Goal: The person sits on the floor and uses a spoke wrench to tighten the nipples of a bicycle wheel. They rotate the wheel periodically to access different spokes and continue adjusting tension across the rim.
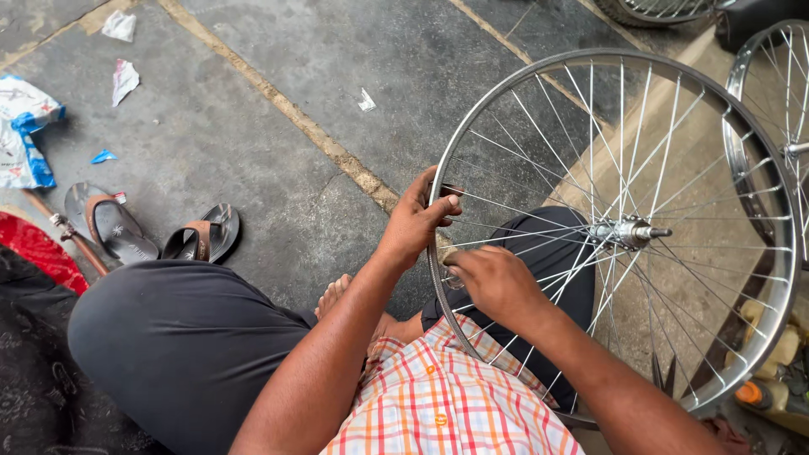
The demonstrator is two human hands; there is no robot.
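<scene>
A shiny spoked bicycle wheel (758, 168) stands upright across my lap, its hub and axle (628, 231) near the middle. My left hand (415, 222) grips the rim at its left side, thumb over the edge. My right hand (493, 282) is closed just below it inside the rim, pinching a small tan tool or cloth (448, 256) against the rim; what it is I cannot tell. I sit cross-legged in dark trousers and a checked shirt, one bare foot (335, 295) showing.
A pair of sandals (152, 232) lies on the grey concrete floor to the left, near a blue-and-white bag (21, 135) and paper scraps. A second wheel (779, 109) stands at the right edge. Bottles (758, 392) sit at lower right.
</scene>
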